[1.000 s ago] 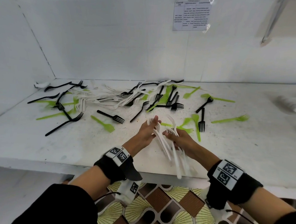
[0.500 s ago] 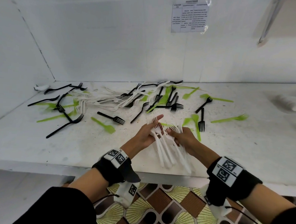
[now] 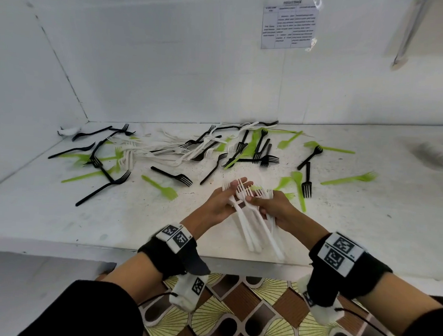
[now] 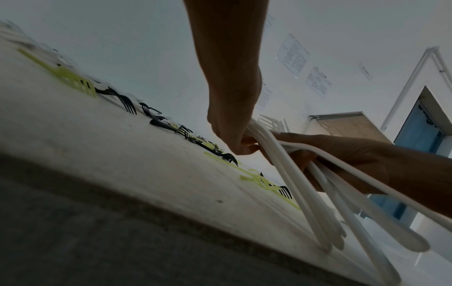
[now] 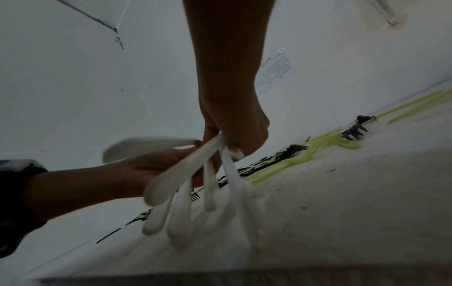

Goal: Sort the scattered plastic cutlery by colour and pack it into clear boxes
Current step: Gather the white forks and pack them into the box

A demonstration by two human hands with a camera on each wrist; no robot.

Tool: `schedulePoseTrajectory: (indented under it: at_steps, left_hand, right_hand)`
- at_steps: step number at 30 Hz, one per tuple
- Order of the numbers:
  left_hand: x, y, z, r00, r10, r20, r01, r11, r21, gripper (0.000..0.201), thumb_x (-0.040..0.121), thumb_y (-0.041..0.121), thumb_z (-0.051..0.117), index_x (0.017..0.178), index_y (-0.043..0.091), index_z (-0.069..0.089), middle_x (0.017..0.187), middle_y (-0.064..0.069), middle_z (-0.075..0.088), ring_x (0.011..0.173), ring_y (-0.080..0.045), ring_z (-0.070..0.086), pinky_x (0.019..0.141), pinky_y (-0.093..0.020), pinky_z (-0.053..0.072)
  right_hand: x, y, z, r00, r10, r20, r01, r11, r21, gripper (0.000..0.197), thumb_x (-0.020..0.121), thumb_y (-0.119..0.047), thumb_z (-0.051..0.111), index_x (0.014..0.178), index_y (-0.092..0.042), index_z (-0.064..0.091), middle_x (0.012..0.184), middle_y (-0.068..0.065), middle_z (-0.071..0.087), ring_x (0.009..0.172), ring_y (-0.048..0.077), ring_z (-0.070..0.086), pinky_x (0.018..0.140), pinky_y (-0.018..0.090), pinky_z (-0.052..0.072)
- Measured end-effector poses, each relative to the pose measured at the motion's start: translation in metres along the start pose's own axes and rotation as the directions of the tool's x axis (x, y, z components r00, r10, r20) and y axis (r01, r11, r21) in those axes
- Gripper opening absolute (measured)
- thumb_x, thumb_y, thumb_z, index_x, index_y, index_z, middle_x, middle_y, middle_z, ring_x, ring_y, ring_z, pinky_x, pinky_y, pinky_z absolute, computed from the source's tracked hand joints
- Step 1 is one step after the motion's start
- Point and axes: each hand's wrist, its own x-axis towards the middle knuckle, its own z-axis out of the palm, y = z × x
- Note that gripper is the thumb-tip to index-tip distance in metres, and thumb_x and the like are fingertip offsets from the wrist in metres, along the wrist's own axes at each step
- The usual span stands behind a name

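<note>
Both hands, left hand (image 3: 219, 203) and right hand (image 3: 277, 211), grasp a bundle of white forks (image 3: 250, 222) above the counter (image 3: 368, 230). Black forks (image 3: 172, 176) and green forks (image 3: 158, 187) lie scattered behind. Wall notice (image 3: 289, 25): text illegible.

**What we can't make out**

We can't read the notice (image 3: 289, 24); its print is too small. At the right edge, a pale bundle (image 3: 441, 158) is cut off and blurred. Our right hand (image 3: 277, 211) hides where its fingers meet the white forks (image 3: 250, 222). In the right wrist view one handle (image 5: 146, 145) smears into blur. We can't count the forks.
</note>
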Motion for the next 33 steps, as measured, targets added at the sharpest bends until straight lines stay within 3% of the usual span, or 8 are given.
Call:
schedulePoseTrajectory:
  at_steps: [3,7,12,17,21,26,31,33]
  left_hand:
    - [0.003,0.001,-0.002,0.993,0.022,-0.114,-0.029,0.997,-0.065,0.034,0.100,0.024,0.037,0.121,0.002,0.053,0.112,-0.013,0.060,0.084,-0.016,0.063,0.065,-0.024,0.056]
    - [0.004,-0.001,-0.003,0.993,0.014,-0.120,-0.011,1.000,0.028,0.043,0.097,0.040,0.034,0.110,0.006,0.057,0.096,-0.009,0.063,0.048,-0.005,0.055,0.045,-0.015,0.042]
    - [0.005,-0.008,-0.001,0.996,0.027,-0.081,-0.018,0.993,0.117,0.060,0.082,0.059,0.039,0.110,0.010,0.059,0.091,-0.010,0.066,0.057,-0.009,0.050,0.051,-0.017,0.044]
    - [0.000,-0.007,0.010,0.996,0.000,-0.086,0.001,1.000,0.010,0.018,0.095,0.009,0.048,0.107,-0.001,0.058,0.072,-0.003,0.071,0.065,-0.011,0.069,0.053,-0.020,0.052]
    - [0.001,-0.009,0.009,0.987,-0.019,-0.159,0.021,1.000,0.007,0.018,0.099,0.016,0.042,0.092,0.012,0.058,0.064,0.002,0.070,0.057,-0.009,0.066,0.050,-0.023,0.054]
    - [0.001,-0.010,0.004,0.965,-0.019,-0.260,0.000,0.997,-0.072,0.017,0.099,0.016,0.041,0.091,0.012,0.056,0.076,-0.003,0.066,0.065,-0.014,0.066,0.064,-0.032,0.055]
    - [0.002,-0.005,0.001,0.962,-0.021,-0.271,-0.005,0.995,-0.097,0.013,0.093,0.004,0.052,0.080,0.007,0.054,0.050,0.000,0.056,0.043,-0.008,0.055,0.046,-0.020,0.050]
    - [0.003,-0.004,0.003,0.963,-0.030,-0.267,0.002,0.995,-0.103,0.009,0.092,0.003,0.052,0.083,0.002,0.055,0.054,-0.001,0.062,0.042,-0.007,0.055,0.046,-0.020,0.050]
  right_hand:
    - [0.003,0.000,-0.002,0.998,-0.015,-0.057,0.018,0.999,0.045,0.017,0.082,-0.003,0.068,0.068,-0.004,0.057,0.033,-0.006,0.047,0.028,0.001,0.037,0.035,0.012,0.036]
    - [0.002,0.000,0.001,0.999,-0.019,-0.028,0.019,1.000,0.013,0.020,0.082,-0.006,0.069,0.066,-0.006,0.056,0.032,-0.007,0.047,0.028,0.001,0.037,0.037,0.012,0.037]
    - [0.005,0.003,0.005,0.998,-0.038,-0.046,0.039,0.999,0.023,0.021,0.079,-0.006,0.072,0.065,-0.007,0.056,0.034,-0.008,0.048,0.029,0.001,0.038,0.037,0.013,0.037]
    - [0.012,0.010,0.010,0.986,-0.075,-0.146,0.080,0.996,0.028,0.018,0.077,-0.006,0.074,0.071,-0.004,0.056,0.044,-0.002,0.050,0.029,0.003,0.037,0.036,0.015,0.035]
    - [0.011,0.008,0.011,0.989,0.001,-0.148,0.013,0.996,0.091,0.012,0.089,-0.011,0.062,0.079,-0.004,0.059,0.067,0.008,0.051,0.028,0.001,0.033,0.036,0.014,0.040]
    - [0.008,0.002,0.003,0.991,0.084,-0.104,-0.076,0.994,0.080,0.019,0.093,0.000,0.047,0.079,-0.005,0.058,0.068,0.005,0.043,0.037,0.007,0.031,0.035,0.015,0.034]
    - [0.005,-0.002,-0.003,0.991,0.132,0.007,-0.132,0.991,0.016,0.027,0.091,0.008,0.034,0.104,0.000,0.057,0.068,0.007,0.042,0.054,0.014,0.039,0.046,0.024,0.048]
    - [0.003,-0.001,-0.003,0.992,0.104,0.069,-0.105,0.994,0.014,0.027,0.093,0.008,0.037,0.109,-0.001,0.055,0.068,0.009,0.045,0.059,0.013,0.044,0.054,0.026,0.054]
